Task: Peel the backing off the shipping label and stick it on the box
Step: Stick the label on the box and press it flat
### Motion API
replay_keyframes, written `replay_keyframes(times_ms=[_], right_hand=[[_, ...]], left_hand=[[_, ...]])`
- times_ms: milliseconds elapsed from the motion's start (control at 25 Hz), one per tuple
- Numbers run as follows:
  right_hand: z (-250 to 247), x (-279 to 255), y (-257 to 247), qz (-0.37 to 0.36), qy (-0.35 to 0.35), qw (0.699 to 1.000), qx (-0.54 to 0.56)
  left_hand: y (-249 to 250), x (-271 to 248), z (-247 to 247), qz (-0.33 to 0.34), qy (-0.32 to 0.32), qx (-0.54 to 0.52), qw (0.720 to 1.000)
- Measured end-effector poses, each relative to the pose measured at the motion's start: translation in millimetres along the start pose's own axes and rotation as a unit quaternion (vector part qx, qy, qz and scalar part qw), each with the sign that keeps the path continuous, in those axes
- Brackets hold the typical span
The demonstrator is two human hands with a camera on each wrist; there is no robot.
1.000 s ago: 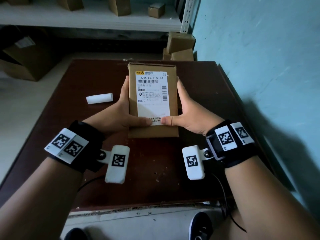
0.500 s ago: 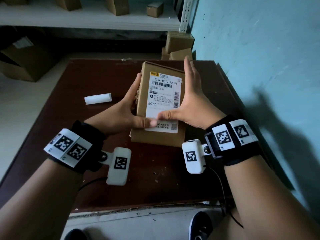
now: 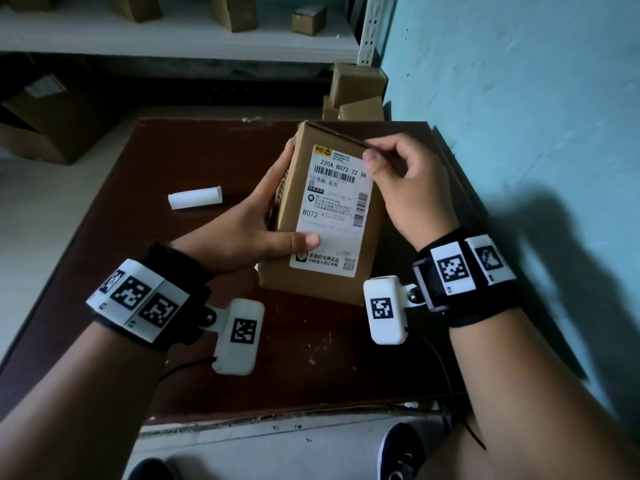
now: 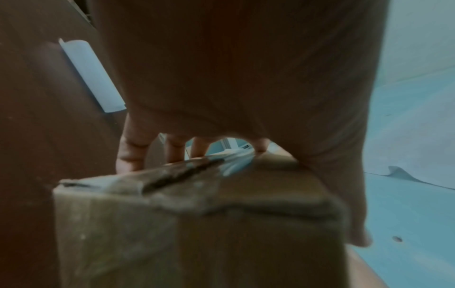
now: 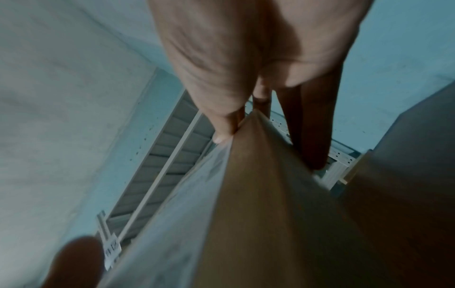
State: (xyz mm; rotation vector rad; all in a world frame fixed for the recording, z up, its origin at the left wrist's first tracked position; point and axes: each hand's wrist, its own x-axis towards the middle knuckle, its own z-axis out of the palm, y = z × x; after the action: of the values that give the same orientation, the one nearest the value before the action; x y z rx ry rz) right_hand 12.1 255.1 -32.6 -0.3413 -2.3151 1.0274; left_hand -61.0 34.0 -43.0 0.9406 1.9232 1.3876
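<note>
A brown cardboard box [image 3: 298, 181] stands tilted on the dark table, its near end down. A white shipping label [image 3: 337, 209] with barcodes lies stuck across its upper face. My left hand [image 3: 256, 230] grips the box's left side, thumb pressed on the label's lower part. My right hand [image 3: 401, 188] grips the far right corner, thumb on the label's top right corner, fingers behind the box. In the left wrist view the left hand's fingers [image 4: 130, 154] curl round the box [image 4: 197, 224]. In the right wrist view the right hand's thumb presses the box [image 5: 258, 194] edge.
A curled white backing strip [image 3: 195, 197] lies on the table [image 3: 173, 341] left of the box. A blue wall [image 3: 519, 98] runs close along the right. Behind stand a shelf [image 3: 173, 39] with small cartons and more boxes [image 3: 356, 91] on the floor.
The box has been lifted at its far end and turned clockwise. My right hand slid from the label's lower edge up to its top right corner. The left thumb stays low on the label.
</note>
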Motion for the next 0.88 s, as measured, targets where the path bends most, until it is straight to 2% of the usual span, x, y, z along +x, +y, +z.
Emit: replay_keyframes(times_ms=[200, 320, 480, 560, 680, 760, 880], right_hand=[[0.0, -3.9, 2.9, -0.025, -0.157, 0.987, 0.004], [-4.5, -6.3, 1.1, -0.016, -0.242, 0.970, 0.012], [-6.8, -12.3, -5.1, -0.013, -0.324, 0.941, -0.092], [-5.4, -13.3, -6.3, -0.001, -0.314, 0.948, -0.052], [0.4, -9.0, -7.5, 0.060, -0.219, 0.974, 0.026], [1.6, -5.1, -9.4, 0.079, -0.145, 0.986, 0.014], [4.3, -4.4, -10.4, 0.067, -0.092, 0.993, -0.019]], left_hand=[[-12.3, 0.6, -6.8, -0.011, 0.033, -0.019, 0.999], [-17.7, 0.8, -9.1, -0.012, 0.046, -0.017, 0.999], [-17.9, -0.8, -12.2, -0.013, 0.041, -0.007, 0.999], [-17.8, 0.1, -11.3, -0.020, 0.039, -0.015, 0.999], [-13.5, 1.5, -4.1, -0.028, 0.045, -0.051, 0.997], [-7.4, 1.7, 1.5, -0.033, 0.057, -0.069, 0.995], [0.1, 1.0, 4.9, -0.036, 0.064, -0.094, 0.993]])
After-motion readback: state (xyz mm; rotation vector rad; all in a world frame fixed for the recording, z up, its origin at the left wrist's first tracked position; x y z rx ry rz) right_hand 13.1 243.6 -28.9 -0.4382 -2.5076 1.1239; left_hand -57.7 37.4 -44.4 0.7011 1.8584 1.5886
